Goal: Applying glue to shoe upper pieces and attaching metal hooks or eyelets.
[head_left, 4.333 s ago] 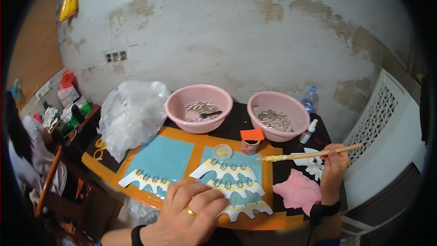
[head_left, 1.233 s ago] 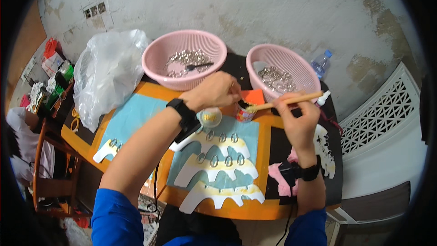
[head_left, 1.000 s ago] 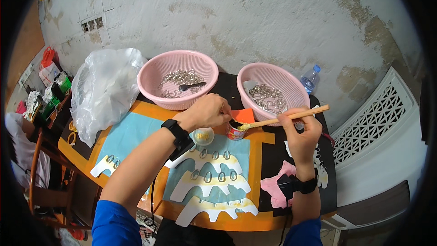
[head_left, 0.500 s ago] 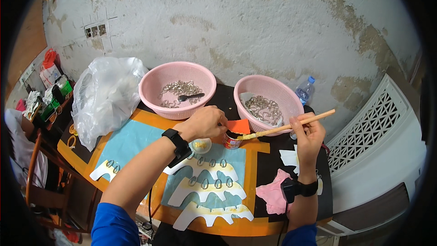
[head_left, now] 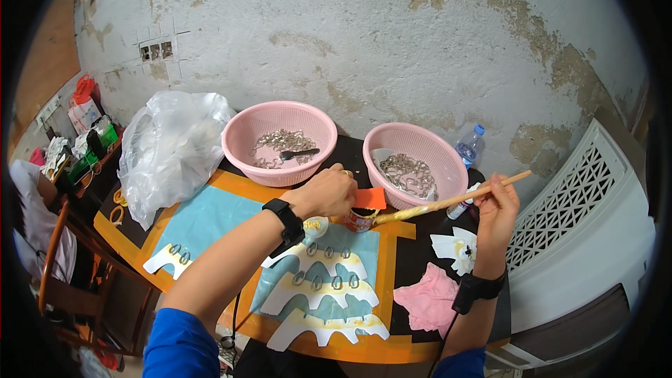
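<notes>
My right hand (head_left: 495,204) grips a wooden stick (head_left: 448,201), its lower end coated with yellowish paste. That end rests at a small red can (head_left: 359,221) with an orange flap (head_left: 369,199) standing at its top. My left hand (head_left: 329,191) is curled against the can's left side, its fingertips partly hidden. Beside the can sits a small round white container (head_left: 315,227) with yellow in it. Below lie curved white cut-out pieces (head_left: 315,292) with yellow-smeared upper edges; oval metal rings (head_left: 327,283) stand along some of them.
Two pink baskets (head_left: 241,164) (head_left: 378,141) of metal rings stand at the back, the left one with a black tool. A clear plastic bag (head_left: 171,147) lies left. On the right are a pink cloth (head_left: 428,299), a water bottle (head_left: 470,145) and a white lattice panel (head_left: 567,203).
My right hand has moved right and slightly down, drawing the stick's coated end to the can's right edge. My left hand has shifted slightly right, closer against the can.
</notes>
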`<state>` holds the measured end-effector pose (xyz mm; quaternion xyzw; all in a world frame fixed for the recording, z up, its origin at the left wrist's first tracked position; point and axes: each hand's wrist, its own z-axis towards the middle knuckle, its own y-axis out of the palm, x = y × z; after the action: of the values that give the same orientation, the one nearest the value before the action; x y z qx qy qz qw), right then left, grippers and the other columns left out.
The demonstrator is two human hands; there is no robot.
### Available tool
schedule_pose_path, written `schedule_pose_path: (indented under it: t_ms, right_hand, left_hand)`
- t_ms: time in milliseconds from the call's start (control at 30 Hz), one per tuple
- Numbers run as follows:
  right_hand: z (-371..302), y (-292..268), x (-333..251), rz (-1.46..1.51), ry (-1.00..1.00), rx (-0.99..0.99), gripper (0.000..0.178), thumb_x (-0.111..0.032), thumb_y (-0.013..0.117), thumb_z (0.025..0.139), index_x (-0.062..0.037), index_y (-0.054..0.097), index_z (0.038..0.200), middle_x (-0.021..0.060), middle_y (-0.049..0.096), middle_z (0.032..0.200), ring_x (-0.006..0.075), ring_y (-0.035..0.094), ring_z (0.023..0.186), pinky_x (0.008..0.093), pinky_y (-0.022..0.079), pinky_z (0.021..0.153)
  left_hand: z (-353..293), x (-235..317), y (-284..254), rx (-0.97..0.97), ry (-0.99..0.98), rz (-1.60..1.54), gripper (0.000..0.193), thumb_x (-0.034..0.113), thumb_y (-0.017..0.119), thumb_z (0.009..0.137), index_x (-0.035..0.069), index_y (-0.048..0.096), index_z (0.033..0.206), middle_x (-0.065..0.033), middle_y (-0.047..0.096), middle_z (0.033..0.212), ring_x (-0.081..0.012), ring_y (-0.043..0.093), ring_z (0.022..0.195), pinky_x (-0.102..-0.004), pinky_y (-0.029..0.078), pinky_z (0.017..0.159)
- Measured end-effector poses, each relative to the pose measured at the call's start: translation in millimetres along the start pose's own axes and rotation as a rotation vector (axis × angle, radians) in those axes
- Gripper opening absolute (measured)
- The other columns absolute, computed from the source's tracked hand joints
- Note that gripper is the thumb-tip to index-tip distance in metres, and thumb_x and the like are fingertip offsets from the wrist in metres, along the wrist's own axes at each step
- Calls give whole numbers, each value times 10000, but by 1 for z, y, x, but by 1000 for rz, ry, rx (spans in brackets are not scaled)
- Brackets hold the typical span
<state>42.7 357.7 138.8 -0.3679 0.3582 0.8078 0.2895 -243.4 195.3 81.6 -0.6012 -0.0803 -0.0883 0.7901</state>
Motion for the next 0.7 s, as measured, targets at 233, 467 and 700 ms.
schedule_pose_path:
  t_ms: [233,467,700]
  right_hand:
    - [5,-11,-16,340,-51,132,195,-159,567,1040,32,592,1066,92,595,907,169,540,802,301,431,705]
    - [-32,-9,-38,43,-130,50,249,-200,582,1042,43,572,1094,92,560,897,152,517,825,289,424,736]
    - [-152,-15,-15,-374,-47,-137,213,-193,662,965,-8,567,919,56,585,813,132,505,735,287,406,694]
  left_hand:
    - [3,6,-11,89,-108,-101,376,-2,529,822,-28,476,1194,-221,680,905,-400,638,958,-487,509,852]
    - [-63,41,-55,119,-108,-95,359,-68,532,738,-18,591,1089,-225,655,1032,-412,618,1032,-486,492,887]
    - [-240,179,5,73,36,-211,318,96,742,804,39,618,1092,-119,627,1259,-303,594,1137,-427,487,934]
